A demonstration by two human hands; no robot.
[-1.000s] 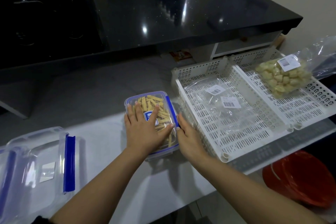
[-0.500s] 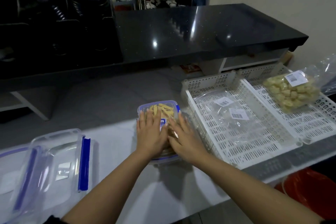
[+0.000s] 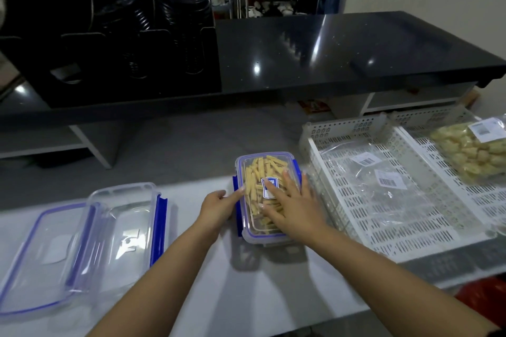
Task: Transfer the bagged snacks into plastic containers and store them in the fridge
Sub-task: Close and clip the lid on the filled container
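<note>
A clear plastic container (image 3: pixel 257 169) with blue clips, filled with yellow stick snacks, stands on the white counter with its lid on. My right hand (image 3: pixel 294 204) lies flat on the lid, fingers spread. My left hand (image 3: pixel 219 205) is at the container's left side, its fingers against the blue clip there. A bag of pale yellow snack pieces (image 3: pixel 471 153) lies in the right white basket. Two flat, empty clear bags (image 3: pixel 375 180) with barcode labels lie in the nearer white basket (image 3: pixel 383 232).
An empty clear container (image 3: pixel 120 221) with a blue clip and a loose lid (image 3: pixel 35 257) sit at the left of the counter. A glossy black raised countertop (image 3: pixel 328 49) runs behind. Something red (image 3: pixel 482 295) sits below the counter's right edge.
My left hand slid off the lid to the container's left clip. My right hand moved from the right side onto the lid. The camera tilted up.
</note>
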